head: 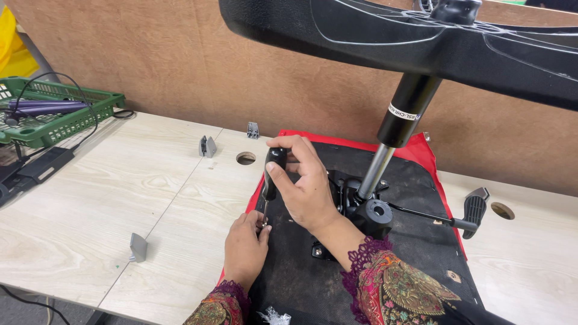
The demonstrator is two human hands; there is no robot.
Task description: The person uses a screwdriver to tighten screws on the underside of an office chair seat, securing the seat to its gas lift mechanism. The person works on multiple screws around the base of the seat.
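Note:
An upturned office chair seat (415,241) lies on the table, its black underside facing up over a red cushion edge. My right hand (304,183) grips the black handle of a screwdriver (271,177) held upright near the seat's left edge. My left hand (245,244) pinches the screwdriver's tip down at the seat surface. The black tilt mechanism (361,207) sits in the middle, with a gas lift cylinder (394,132) rising to the black star base (421,33) overhead. A lever with a black paddle (475,207) sticks out to the right.
The pale wooden table (120,198) has round holes (245,158) and small grey brackets (138,247). A green plastic crate (54,111) with cables stands at the far left. A brown board wall (180,60) runs behind.

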